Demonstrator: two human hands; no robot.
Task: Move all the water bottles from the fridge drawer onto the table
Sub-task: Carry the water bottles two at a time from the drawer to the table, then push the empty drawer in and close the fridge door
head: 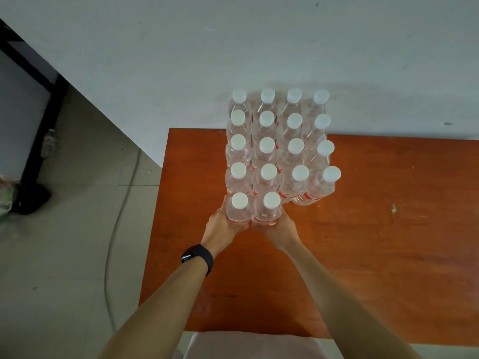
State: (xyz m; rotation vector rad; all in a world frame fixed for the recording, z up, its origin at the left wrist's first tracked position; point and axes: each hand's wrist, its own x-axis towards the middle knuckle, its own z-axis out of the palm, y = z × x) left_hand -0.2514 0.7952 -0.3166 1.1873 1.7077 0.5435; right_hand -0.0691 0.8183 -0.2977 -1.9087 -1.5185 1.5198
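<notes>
Left hand (223,224) and right hand (281,229) each close around one clear plastic white-capped water bottle (239,209), (268,212), seating them upright as a near row against the block of bottles (280,141) on the orange-brown wooden surface (388,229), keeping the grid compact.

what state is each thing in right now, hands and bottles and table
left hand: wrapped around the near-left bottle
right hand: wrapped around the near-right bottle
bottle block: upright, capped, four rows of four
table: holding all the bottles

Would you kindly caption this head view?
Left hand and right hand set two bottles beside sixteen on the table.
</notes>
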